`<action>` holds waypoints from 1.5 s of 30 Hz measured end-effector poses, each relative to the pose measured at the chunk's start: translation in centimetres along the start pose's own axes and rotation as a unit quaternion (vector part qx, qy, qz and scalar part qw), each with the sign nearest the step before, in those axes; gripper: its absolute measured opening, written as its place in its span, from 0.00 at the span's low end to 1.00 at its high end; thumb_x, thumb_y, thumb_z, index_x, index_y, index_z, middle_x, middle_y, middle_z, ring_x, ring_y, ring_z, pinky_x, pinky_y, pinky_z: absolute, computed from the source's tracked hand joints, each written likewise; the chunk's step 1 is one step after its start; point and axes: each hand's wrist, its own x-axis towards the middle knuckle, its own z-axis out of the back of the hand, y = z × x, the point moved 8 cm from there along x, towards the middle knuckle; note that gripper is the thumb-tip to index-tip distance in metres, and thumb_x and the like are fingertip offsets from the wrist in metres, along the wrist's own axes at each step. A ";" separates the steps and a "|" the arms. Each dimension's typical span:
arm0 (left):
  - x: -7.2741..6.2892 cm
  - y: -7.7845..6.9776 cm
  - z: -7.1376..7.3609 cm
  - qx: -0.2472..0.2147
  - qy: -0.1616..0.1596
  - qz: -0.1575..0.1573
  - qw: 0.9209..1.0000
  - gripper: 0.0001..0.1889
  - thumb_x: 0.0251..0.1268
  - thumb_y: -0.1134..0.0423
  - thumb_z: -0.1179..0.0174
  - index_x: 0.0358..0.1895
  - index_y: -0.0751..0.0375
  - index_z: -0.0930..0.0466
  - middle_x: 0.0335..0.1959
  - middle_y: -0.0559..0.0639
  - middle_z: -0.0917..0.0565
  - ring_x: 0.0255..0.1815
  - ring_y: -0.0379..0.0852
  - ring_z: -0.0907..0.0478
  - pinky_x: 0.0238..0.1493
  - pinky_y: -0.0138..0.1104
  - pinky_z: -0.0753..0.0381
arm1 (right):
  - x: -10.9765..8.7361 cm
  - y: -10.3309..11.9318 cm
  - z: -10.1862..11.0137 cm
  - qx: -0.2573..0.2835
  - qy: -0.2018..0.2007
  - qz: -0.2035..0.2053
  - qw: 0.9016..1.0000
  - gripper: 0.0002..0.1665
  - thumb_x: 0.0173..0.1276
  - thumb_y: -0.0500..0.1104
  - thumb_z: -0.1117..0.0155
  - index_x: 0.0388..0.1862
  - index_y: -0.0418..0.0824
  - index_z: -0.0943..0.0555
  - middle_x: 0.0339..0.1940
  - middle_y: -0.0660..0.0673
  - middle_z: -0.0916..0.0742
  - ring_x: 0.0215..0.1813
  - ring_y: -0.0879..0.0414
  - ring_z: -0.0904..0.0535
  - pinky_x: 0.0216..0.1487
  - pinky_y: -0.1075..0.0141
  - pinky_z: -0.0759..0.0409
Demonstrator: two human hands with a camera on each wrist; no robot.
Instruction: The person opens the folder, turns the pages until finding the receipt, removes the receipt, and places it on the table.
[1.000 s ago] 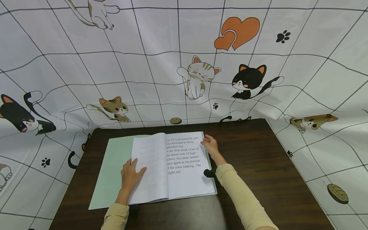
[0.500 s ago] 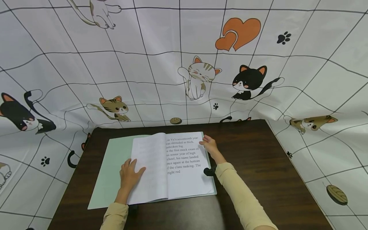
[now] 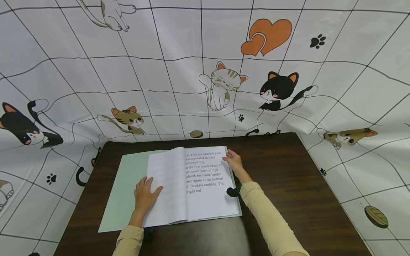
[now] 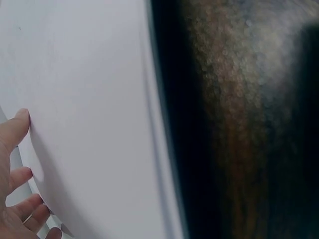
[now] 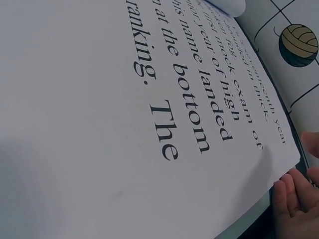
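An open booklet with white pages lies on the dark table. Its right page [image 3: 209, 204] carries large black print, and its left page [image 3: 168, 188] looks blank. The pale green cover [image 3: 123, 192] shows out to the left. My left hand [image 3: 143, 195] rests with spread fingers over the left page's outer edge, the thumb on the paper. In the left wrist view the fingertips [image 4: 35, 209] lie along that edge. My right hand [image 3: 235, 163] touches the booklet's upper right edge with loosely bent fingers. The right wrist view shows its fingers [image 5: 294, 194] right at the page corner.
The dark wooden table [image 3: 288, 185] extends on both sides of the booklet. Behind and beside it hangs a white cloth [image 3: 179, 42] with grid lines and cartoon cats. A black curved piece [image 3: 233, 192] sits at the right wrist, overlapping the right page.
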 end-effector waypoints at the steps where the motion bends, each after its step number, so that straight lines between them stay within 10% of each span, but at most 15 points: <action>1: 0.0 0.0 0.0 0.000 0.001 0.000 1.000 0.34 0.61 0.55 0.35 0.65 0.75 0.32 0.68 0.75 0.36 0.68 0.72 0.41 0.63 0.65 0.40 | 0.0 0.0 0.0 0.002 -0.003 0.003 1.000 0.36 0.67 0.33 0.41 0.73 0.29 0.39 0.71 0.28 0.29 0.74 0.38 0.34 0.73 0.49 0.35; 45: -0.3 0.1 0.4 -0.009 -0.026 -0.019 0.999 0.32 0.60 0.56 0.35 0.62 0.74 0.29 0.65 0.74 0.33 0.64 0.72 0.37 0.60 0.65 0.38 | -0.5 0.6 0.8 -0.012 -0.070 0.045 0.996 0.21 0.63 0.31 0.37 0.56 0.34 0.19 0.42 0.40 0.16 0.41 0.56 0.25 0.35 0.74 0.30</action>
